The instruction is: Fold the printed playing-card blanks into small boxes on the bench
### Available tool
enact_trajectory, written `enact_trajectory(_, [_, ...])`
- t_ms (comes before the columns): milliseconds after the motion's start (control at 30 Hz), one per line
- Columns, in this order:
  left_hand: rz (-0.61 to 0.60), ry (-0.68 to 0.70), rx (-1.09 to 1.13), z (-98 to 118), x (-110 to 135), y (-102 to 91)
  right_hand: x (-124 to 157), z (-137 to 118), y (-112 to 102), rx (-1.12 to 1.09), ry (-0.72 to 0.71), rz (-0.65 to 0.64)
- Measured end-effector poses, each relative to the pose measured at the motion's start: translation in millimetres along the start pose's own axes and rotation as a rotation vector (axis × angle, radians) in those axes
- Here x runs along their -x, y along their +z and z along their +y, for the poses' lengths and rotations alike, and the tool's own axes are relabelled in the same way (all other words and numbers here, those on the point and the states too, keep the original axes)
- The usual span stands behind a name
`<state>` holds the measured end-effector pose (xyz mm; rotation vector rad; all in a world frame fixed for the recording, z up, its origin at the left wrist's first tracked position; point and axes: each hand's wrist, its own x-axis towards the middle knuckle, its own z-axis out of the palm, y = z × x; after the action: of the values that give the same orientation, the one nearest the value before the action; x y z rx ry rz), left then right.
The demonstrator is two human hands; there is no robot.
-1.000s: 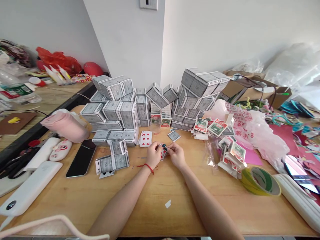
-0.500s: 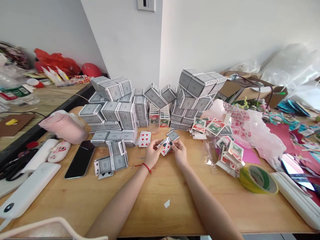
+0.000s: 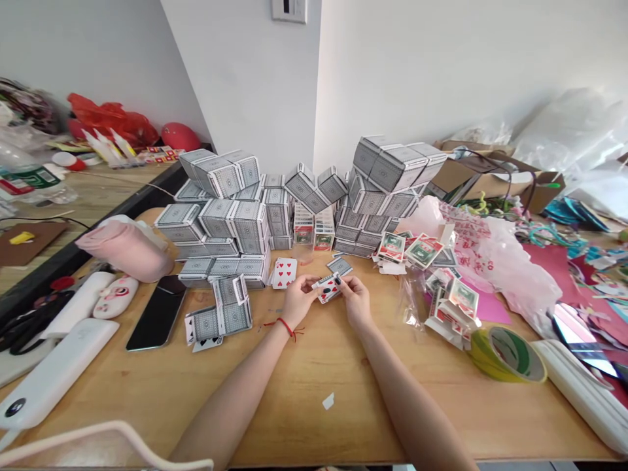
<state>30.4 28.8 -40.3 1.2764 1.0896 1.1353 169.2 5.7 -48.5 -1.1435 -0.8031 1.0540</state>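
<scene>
Change: card (image 3: 332, 288) shows more of its face than a second ago, when left hand (image 3: 300, 299) and right hand (image 3: 358, 303) hid most of it; judged as handling in progress. Fingers of both grasp its opposite ends, 12 o'clock on the surface (image 3: 294, 418). Looks: white, red hearts, grey upper strip, perhaps a fold. Heart pile (image 3: 286, 273) near, toward 10 o'clock

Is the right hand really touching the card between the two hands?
Touching. The head view shows the right hand at the right end of the card, its dark-nailed thumb overlapping the edge.
</scene>
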Motion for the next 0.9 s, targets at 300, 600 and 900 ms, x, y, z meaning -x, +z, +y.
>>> enact_trajectory(300, [-0.060,-0.048,0.014,-4,2,-2.1,-1,-3,-1,-0.130,0.086,-0.073])
enact_trajectory(600, [-0.091,-0.093,0.047,2,3,-3.6,-4,-9,-6,-0.164,0.211,-0.213])
enact_trajectory(900, [0.017,-0.133,0.211,2,1,-3.4,-9,3,-7,0.032,0.120,-0.195])
